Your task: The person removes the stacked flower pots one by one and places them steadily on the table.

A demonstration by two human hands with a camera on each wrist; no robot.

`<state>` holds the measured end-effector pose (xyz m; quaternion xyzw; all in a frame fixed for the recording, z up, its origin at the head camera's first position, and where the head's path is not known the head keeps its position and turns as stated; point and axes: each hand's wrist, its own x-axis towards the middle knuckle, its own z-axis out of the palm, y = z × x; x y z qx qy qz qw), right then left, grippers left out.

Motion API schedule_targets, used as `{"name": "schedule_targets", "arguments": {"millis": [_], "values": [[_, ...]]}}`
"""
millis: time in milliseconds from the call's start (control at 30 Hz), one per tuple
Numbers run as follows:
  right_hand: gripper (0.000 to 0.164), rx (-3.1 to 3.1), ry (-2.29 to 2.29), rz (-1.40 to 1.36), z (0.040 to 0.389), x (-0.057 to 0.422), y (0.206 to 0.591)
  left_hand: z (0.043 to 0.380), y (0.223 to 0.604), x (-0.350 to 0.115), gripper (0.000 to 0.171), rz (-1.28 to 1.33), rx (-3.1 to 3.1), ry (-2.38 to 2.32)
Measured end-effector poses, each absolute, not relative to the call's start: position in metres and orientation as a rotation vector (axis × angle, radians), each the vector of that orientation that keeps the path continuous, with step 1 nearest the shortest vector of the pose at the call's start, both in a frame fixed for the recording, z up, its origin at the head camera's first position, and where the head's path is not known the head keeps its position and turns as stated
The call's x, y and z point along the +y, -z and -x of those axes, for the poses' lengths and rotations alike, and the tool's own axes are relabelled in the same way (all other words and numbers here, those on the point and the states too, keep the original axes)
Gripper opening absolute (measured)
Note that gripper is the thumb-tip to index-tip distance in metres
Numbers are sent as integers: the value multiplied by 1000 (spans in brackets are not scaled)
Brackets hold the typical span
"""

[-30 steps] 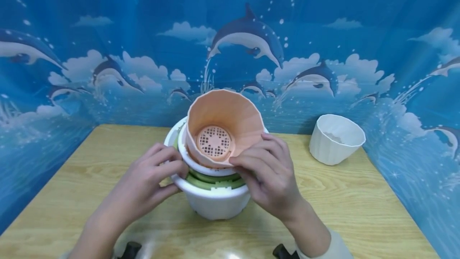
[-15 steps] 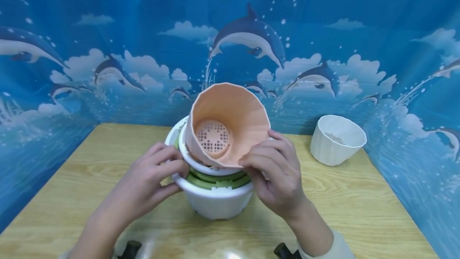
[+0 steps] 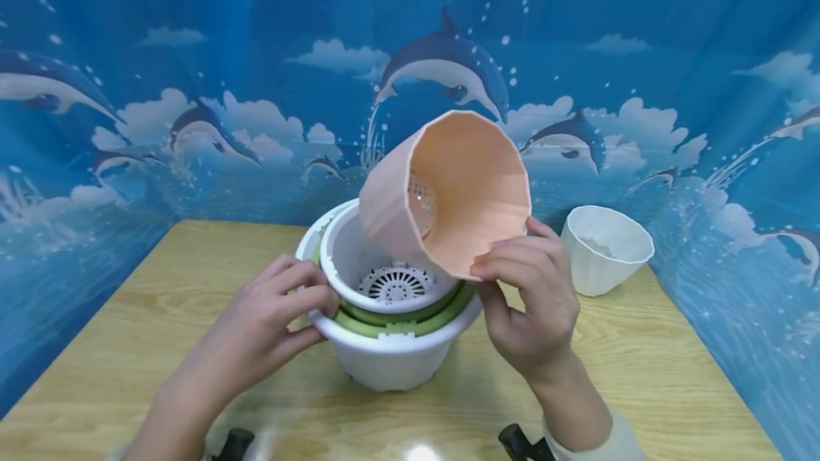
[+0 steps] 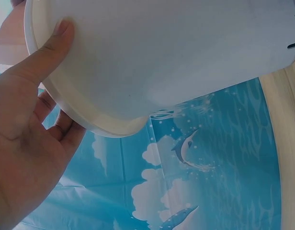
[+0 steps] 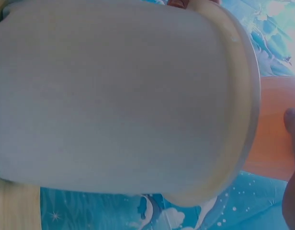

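In the head view a large white flowerpot [image 3: 391, 361] stands mid-table, with a green pot [image 3: 359, 324] and a smaller white pot [image 3: 346, 251] with a slotted bottom nested inside. My left hand [image 3: 275, 311] grips the large pot's rim at the left; the left wrist view has the thumb [image 4: 56, 48] outside and fingers over the rim. Above the stack, my right hand [image 3: 532, 297] pinches the lower right rim of a peach flowerpot [image 3: 477, 191], tilted with its mouth toward me. The large pot mostly fills the right wrist view, partly hiding the peach pot [image 5: 272, 134].
A ribbed white pot [image 3: 596, 272] stands at the right rear of the wooden table [image 3: 640, 361], beyond my right hand. A blue dolphin-print curtain [image 3: 288, 126] encloses the back and sides. Two black objects [image 3: 235, 443] poke in at the bottom edge.
My right hand has lifted the peach pot up and to the right out of the small white pot, tilting it further and uncovering that pot's slotted bottom. My left hand stays on the rim.
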<state>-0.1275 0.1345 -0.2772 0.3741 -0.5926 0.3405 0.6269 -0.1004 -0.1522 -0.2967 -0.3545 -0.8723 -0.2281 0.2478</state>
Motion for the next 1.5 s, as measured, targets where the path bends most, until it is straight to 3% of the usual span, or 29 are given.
{"name": "schedule_targets", "arguments": {"millis": [467, 1500], "values": [[39, -1272, -786, -614, 137, 156, 270, 101, 299, -150, 33, 982, -2341, 642], [16, -1759, -644, -448, 169, 204, 295, 99, 299, -150, 35, 949, -2395, 616]]}}
